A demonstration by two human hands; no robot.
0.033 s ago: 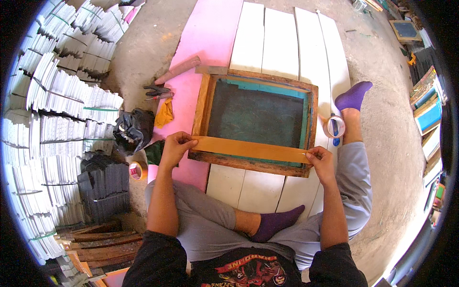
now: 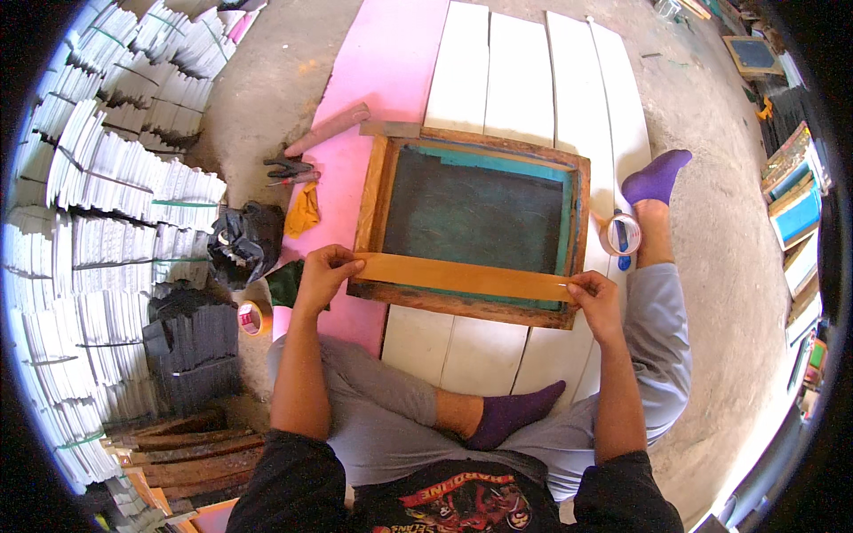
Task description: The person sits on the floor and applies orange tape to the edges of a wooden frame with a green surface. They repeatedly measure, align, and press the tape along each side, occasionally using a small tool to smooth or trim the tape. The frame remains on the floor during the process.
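A strip of brown adhesive tape (image 2: 462, 274) is stretched straight across the near part of a wooden-framed printing screen (image 2: 370, 197). My left hand (image 2: 325, 275) pinches the strip's left end over the frame's left rail. At the opposite end my right hand (image 2: 599, 304) pinches the tape, beside the frame's right rail. Dark mesh (image 2: 475, 206) with a teal border fills the frame. Whether the tape touches the mesh, I cannot tell.
The screen lies on white boards (image 2: 458, 346) and a pink board (image 2: 382, 71). A tape roll (image 2: 620, 235) stands right, another roll (image 2: 255, 318) left. Gloves (image 2: 291, 171), a yellow cloth (image 2: 303, 211) and a black bag (image 2: 246, 242) lie left, near bundled paper stacks (image 2: 115, 169).
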